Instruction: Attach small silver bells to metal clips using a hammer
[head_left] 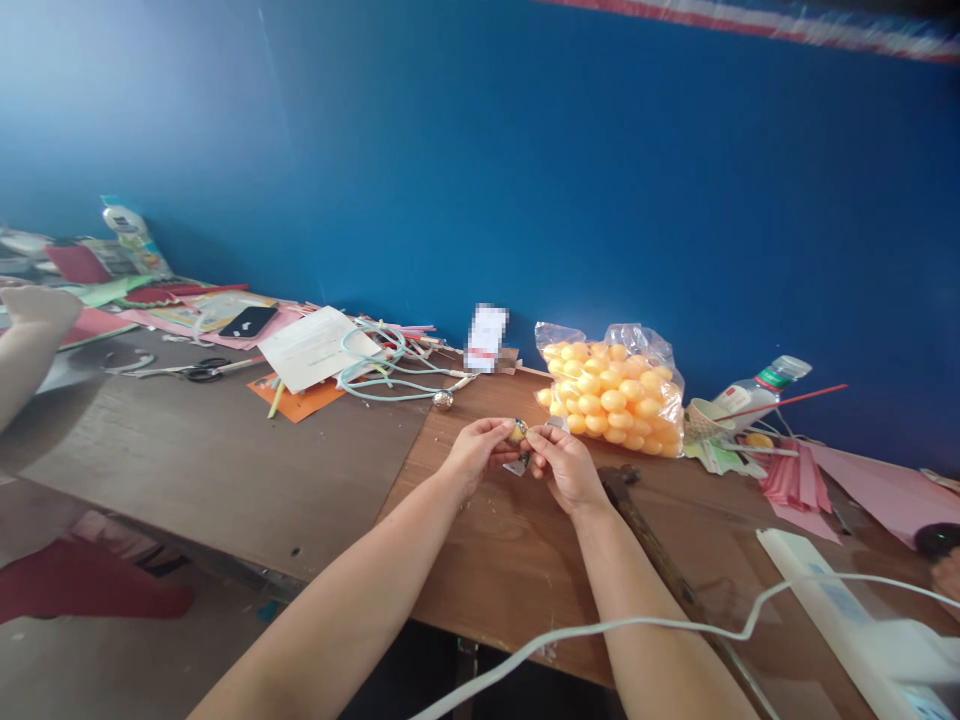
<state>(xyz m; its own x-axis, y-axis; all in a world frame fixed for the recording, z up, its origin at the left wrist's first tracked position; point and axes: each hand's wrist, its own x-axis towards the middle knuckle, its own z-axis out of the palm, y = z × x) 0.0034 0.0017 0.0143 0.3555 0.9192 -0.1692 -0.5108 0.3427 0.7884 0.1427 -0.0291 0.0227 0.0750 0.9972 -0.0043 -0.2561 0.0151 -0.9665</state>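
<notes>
My left hand (472,452) and my right hand (564,465) meet over the brown board (495,560), fingers pinched together. Between the fingertips is a small yellowish round thing (517,432), held by both hands, with a small dark and clear scrap (520,464) hanging just below it. Right behind my hands lies a clear plastic bag of orange balls (611,398).
A plastic bottle (757,392), pink paper (802,480) and a red stick lie at the right. A white cable (675,625) crosses the front. Scissors (201,370), a phone (247,321), white paper and a pale tube (382,372) lie on the left. Another person's arm (26,345) shows at far left.
</notes>
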